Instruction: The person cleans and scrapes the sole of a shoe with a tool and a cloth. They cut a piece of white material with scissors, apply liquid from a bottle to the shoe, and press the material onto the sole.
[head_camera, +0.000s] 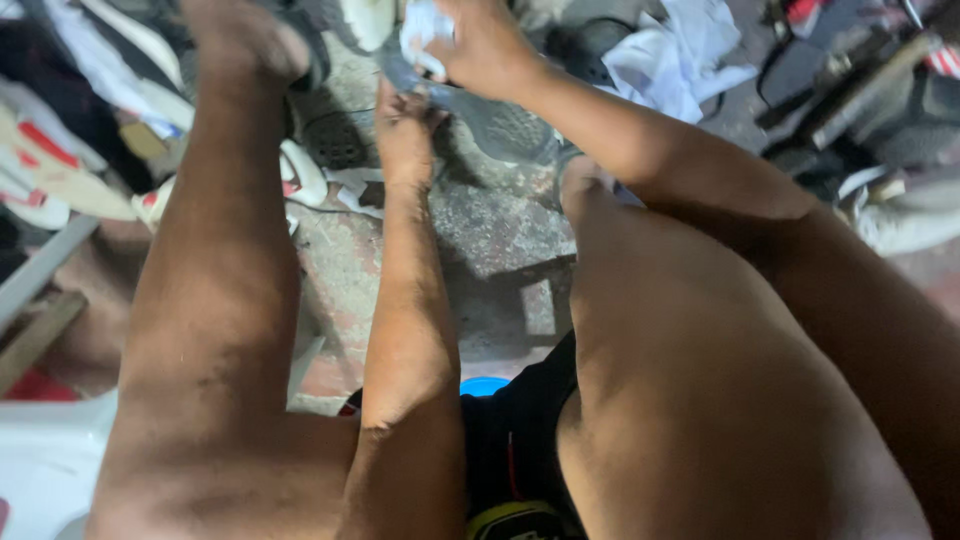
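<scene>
I sit with both bare knees up and my arms reaching down between them. My left hand (403, 130) grips the edge of a dark grey shoe (505, 125) with a mesh upper that lies on the floor near my feet. My right hand (480, 45) is closed on a crumpled white cloth (420, 35) and presses it against the top of the same shoe. The far part of the shoe is hidden behind my hands and right forearm.
Rough concrete floor (490, 230) lies between my legs. White papers or cloths (670, 60) sit at the top right beside dark tools and shoes (860, 90). Shoe parts and white soles (90, 150) pile up at the left. A white plastic seat edge (40, 460) shows at the bottom left.
</scene>
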